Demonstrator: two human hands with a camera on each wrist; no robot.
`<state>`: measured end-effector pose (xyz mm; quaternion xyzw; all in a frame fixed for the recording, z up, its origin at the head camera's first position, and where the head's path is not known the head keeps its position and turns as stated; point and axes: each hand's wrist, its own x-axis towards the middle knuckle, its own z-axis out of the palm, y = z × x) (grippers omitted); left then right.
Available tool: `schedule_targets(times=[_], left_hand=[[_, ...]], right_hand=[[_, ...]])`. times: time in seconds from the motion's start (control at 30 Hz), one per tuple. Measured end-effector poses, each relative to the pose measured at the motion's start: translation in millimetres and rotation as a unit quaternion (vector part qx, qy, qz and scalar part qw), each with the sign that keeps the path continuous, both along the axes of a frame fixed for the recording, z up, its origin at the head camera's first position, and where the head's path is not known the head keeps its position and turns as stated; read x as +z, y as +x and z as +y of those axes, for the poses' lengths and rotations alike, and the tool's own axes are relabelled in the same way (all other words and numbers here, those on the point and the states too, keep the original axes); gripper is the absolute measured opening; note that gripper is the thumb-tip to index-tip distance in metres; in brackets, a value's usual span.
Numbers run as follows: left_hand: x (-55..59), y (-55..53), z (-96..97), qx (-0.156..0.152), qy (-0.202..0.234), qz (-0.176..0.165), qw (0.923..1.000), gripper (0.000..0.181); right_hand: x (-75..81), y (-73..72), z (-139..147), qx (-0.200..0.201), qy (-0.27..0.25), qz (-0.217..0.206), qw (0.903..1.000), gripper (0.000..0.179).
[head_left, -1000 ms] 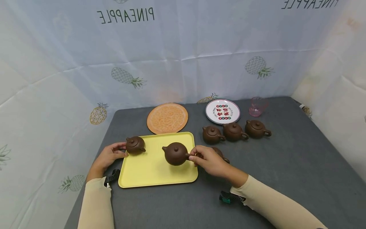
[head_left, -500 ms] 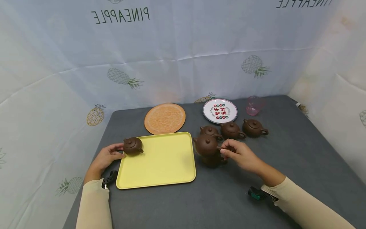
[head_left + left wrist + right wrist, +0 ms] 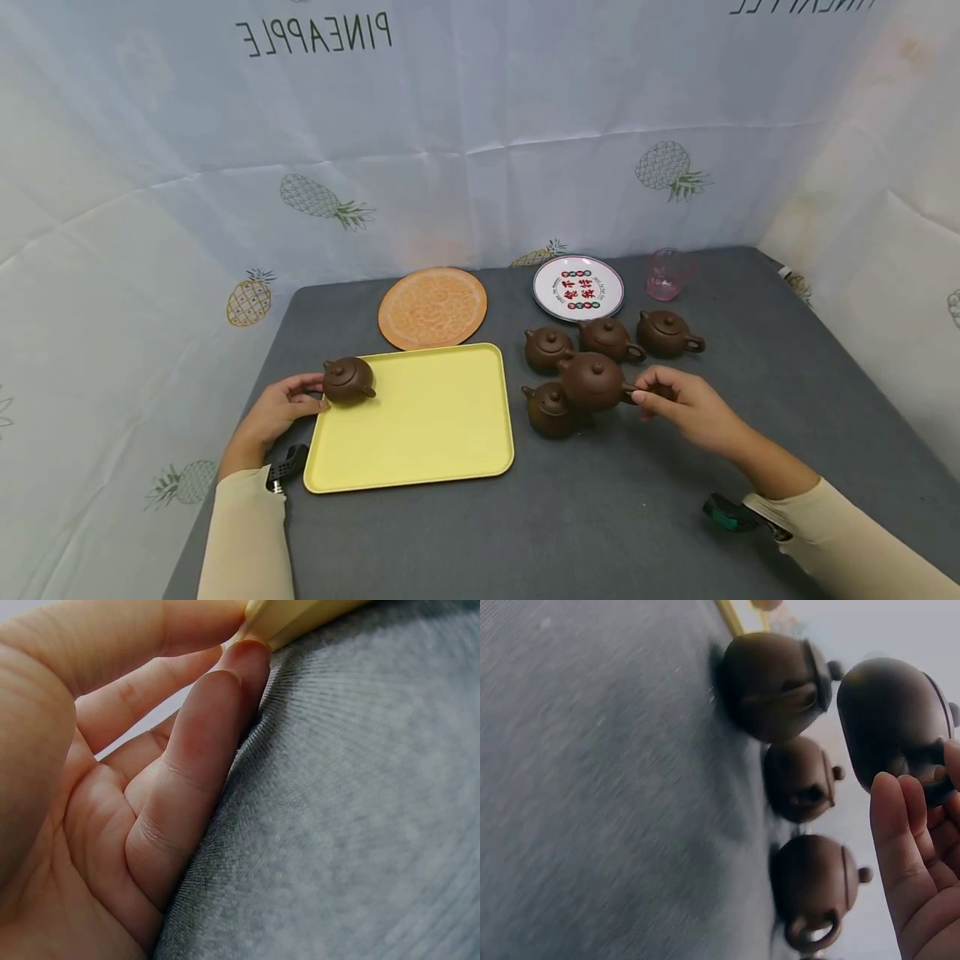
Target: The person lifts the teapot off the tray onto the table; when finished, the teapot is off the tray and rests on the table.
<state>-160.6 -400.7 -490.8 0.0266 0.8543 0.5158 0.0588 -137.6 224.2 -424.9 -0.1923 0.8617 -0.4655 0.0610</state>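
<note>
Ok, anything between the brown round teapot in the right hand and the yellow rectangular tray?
Yes: a second brown round teapot, nearest the front, stands on the grey tabletop between the yellow tray and the held teapot, which hangs in the air.

The yellow rectangular tray lies left of centre on the grey woven cloth; a brown round teapot stands at its far left corner. Behind the tray: orange round mat. Right of the mat: white round plate, then transparent pink tumbler. Before these two: three brown round teapots. Right of the tray: nearer brown round teapot, with a raised brown round teapot to its right.
</note>
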Motion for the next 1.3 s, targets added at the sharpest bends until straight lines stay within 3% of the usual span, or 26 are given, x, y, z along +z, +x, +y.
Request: schedule_targets(times=[0.4,0.73,1.03,1.3], left_hand=[[0.1,-0.8,1.1,0.006,0.009,-0.006,0.9999,0.058],[1.8,0.7,2.6,0.004,0.012,-0.005,0.9999,0.058],[0.5,-0.6,2.4,0.01,0.019,-0.018,0.9996,0.059],[8.5,3.0,5.4,0.008,0.017,-0.018,0.9997,0.06]], right_hand=[[-24.2,1.1,25,-0.015,0.016,0.0,0.9998,0.011],[-39.7,-1.9,38,0.001,0.006,-0.023,0.9997,0.014],[-47.6,-4.8,39,0.015,-0.003,-0.032,0.9994,0.015],[-47.2,-6.8,39,0.011,0.009,-0.054,0.9985,0.019]])
